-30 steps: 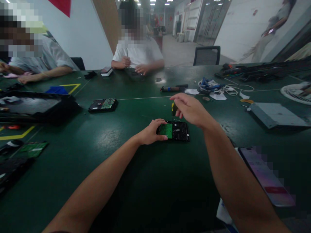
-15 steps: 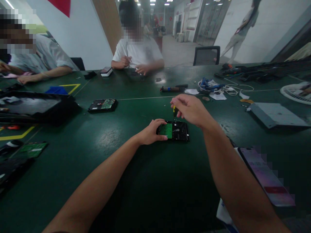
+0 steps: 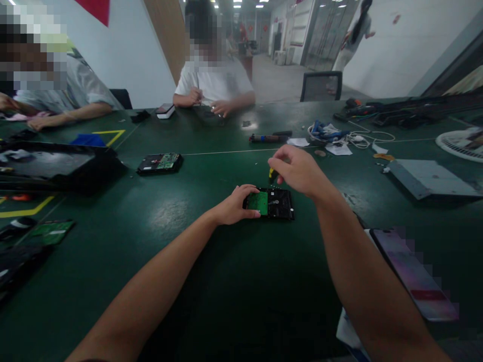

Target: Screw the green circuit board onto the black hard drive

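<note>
A black hard drive (image 3: 277, 204) with a green circuit board lies flat on the green table (image 3: 188, 236) in front of me. My left hand (image 3: 236, 205) grips its left edge and holds it down. My right hand (image 3: 296, 170) hovers just above the drive's far edge, fingers closed around a small screwdriver (image 3: 272, 175) with a yellow and black handle, held upright with its tip pointing down at the drive.
A second hard drive (image 3: 160, 163) lies to the left, a black tray (image 3: 53, 163) further left. A phone (image 3: 413, 274) lies at my right. A metal plate (image 3: 430, 178), cables (image 3: 332, 133) and a pen-like tool (image 3: 269, 137) lie beyond. Two people sit across the table.
My right hand turned the screwdriver upright and lowered slightly toward the drive's far edge. My left hand has not moved. A person in the background walked left.
</note>
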The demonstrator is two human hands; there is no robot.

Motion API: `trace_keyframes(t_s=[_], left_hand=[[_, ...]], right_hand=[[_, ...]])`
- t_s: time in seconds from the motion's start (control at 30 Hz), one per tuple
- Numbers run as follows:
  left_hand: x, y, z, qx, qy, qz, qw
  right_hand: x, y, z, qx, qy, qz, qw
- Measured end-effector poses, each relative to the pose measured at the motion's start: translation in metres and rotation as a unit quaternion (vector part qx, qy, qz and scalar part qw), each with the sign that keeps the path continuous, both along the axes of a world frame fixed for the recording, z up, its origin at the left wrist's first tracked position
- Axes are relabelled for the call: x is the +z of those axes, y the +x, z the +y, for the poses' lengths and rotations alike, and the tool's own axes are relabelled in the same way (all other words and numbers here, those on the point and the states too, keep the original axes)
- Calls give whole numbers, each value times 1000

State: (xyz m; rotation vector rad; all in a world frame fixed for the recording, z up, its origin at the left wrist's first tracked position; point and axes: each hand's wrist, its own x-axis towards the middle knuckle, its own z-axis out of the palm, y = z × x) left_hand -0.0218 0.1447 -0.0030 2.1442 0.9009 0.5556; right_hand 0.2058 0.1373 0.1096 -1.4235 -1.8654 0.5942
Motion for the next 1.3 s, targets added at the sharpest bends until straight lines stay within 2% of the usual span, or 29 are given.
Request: trace_keyframes(t_s=[0.27, 0.4, 0.53, 0.7, 0.93, 1.1, 1.3], left_hand=[[-2, 0, 1, -4, 5, -2, 1000], [-1, 0, 1, -3, 4, 1, 1000], [0, 0, 0, -1, 3, 6, 1000], [1, 0, 0, -4, 6, 2, 1000], [-1, 0, 1, -5, 10, 4, 1000], [0, 0, 0, 0, 5, 3, 1000], [0, 0, 1, -6, 6, 7, 1000]], right_hand=[[-7, -2, 3, 51, -46, 78, 995], [-4, -1, 3, 52, -32, 41, 997], [0, 1, 1, 23, 7, -1, 1000], [0, -1, 0, -5, -11, 0, 1000], [-3, -1, 1, 54, -48, 63, 995], [-5, -2, 2, 70, -78, 99, 990], [2, 0, -1, 48, -9, -2, 999]])
